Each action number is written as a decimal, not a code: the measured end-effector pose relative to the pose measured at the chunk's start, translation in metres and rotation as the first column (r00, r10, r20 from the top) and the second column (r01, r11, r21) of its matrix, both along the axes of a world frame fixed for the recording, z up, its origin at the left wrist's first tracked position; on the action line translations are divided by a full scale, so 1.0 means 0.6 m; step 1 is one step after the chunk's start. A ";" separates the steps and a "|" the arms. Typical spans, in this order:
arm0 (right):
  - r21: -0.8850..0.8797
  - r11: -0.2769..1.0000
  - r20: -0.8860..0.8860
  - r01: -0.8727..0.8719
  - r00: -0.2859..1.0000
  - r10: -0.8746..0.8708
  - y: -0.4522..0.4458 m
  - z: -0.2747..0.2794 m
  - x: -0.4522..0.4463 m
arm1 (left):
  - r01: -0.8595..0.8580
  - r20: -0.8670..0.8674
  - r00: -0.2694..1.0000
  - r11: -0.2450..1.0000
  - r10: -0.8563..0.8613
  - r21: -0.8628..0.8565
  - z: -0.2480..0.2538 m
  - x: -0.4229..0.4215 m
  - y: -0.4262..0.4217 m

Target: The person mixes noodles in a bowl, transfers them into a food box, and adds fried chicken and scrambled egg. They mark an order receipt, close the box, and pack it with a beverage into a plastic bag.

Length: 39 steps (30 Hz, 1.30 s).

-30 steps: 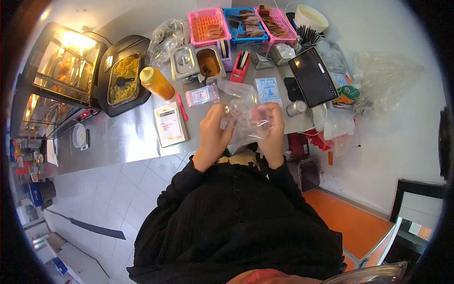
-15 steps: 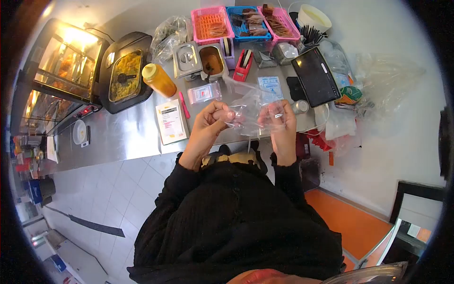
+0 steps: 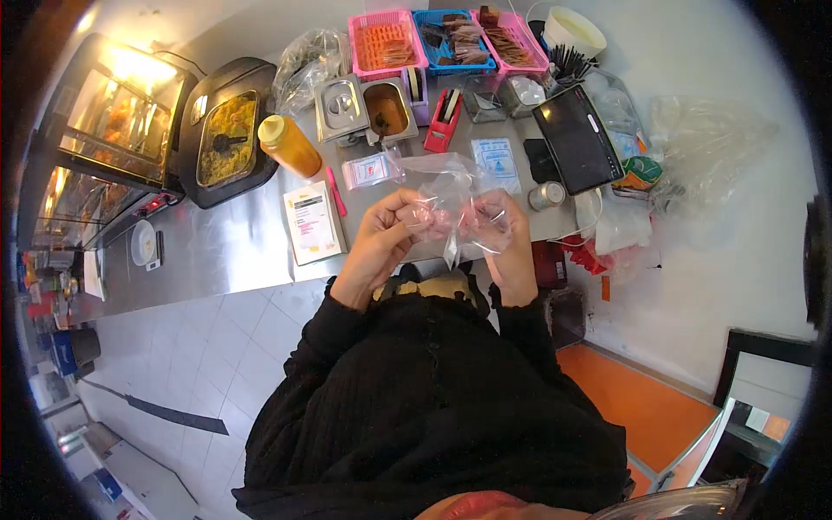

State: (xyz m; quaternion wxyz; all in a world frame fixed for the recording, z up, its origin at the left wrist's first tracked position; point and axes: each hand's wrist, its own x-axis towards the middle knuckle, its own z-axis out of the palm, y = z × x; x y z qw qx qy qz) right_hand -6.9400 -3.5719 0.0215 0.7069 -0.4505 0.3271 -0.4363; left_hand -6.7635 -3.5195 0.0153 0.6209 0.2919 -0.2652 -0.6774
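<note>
A clear plastic bag [image 3: 452, 186] is stretched between my two hands, just over the front edge of the steel counter. My left hand [image 3: 390, 232] pinches its left side, fingers partly behind the film. On the other side my right hand [image 3: 505, 232] grips the bag, with the film wrapped over its fingertips. Behind the bag lie a small packet with a white label [image 3: 373, 170] and a blue and white packet [image 3: 497, 165]. A silver can [image 3: 546, 196] stands right of my right hand.
Left on the steel counter [image 3: 199, 251] are a lit display warmer [image 3: 113, 130], a food tray [image 3: 227, 139], a sauce bottle [image 3: 290, 147] and a notepad [image 3: 312, 224]. Behind are steel sauce pans [image 3: 387, 108], a red tape dispenser [image 3: 444, 120] and baskets [image 3: 388, 43]. A black tablet [image 3: 578, 140] stands right.
My hands have drawn closer together as the right hand moved slightly left. The bag has shifted left and changed shape, uncovering more of the blue and white packet and the can.
</note>
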 end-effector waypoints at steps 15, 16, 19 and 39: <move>-0.227 0.970 -0.062 0.091 0.992 -0.107 0.006 -0.015 0.009 | -0.032 0.007 0.999 0.995 0.031 0.100 -0.026 0.008 -0.005; -0.165 0.982 -0.025 0.090 0.995 -0.095 0.002 -0.018 0.006 | -0.033 0.016 0.999 0.995 0.032 0.093 -0.030 0.009 -0.005; -0.059 0.998 0.131 0.009 0.991 -0.001 -0.004 -0.014 -0.001 | -0.043 0.084 0.996 0.998 0.038 0.054 -0.032 0.010 -0.004; -0.111 0.994 -0.051 0.001 0.999 -0.006 -0.014 -0.025 -0.003 | -0.153 0.024 0.988 0.985 0.152 0.075 -0.044 -0.001 -0.005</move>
